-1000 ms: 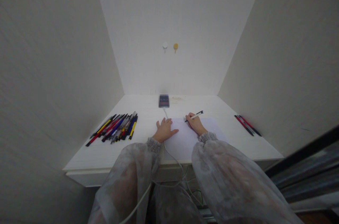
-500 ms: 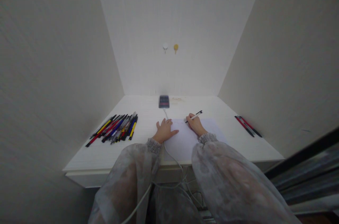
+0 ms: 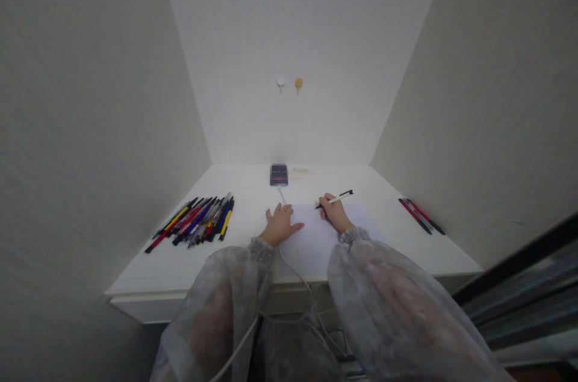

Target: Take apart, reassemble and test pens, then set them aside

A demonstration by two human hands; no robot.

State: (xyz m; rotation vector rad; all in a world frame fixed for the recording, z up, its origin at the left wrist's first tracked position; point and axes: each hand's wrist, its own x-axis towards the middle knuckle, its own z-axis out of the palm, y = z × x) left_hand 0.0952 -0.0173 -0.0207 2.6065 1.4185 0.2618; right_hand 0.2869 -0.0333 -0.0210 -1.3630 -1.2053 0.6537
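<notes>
While left fingers point(image 3: 284, 213) straddle paper point(image 3: 311, 249) edge | right fingers point(image 3: 323, 202) hold pen point(image 3: 340, 197) near top

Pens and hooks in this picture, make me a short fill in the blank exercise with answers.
The pen held by the right hand is white and ____.
The pen pile lies on the ____ side of the desk.
The yellow hook is to the ____ of the white hook.
Missing words: black; left; right.
</notes>
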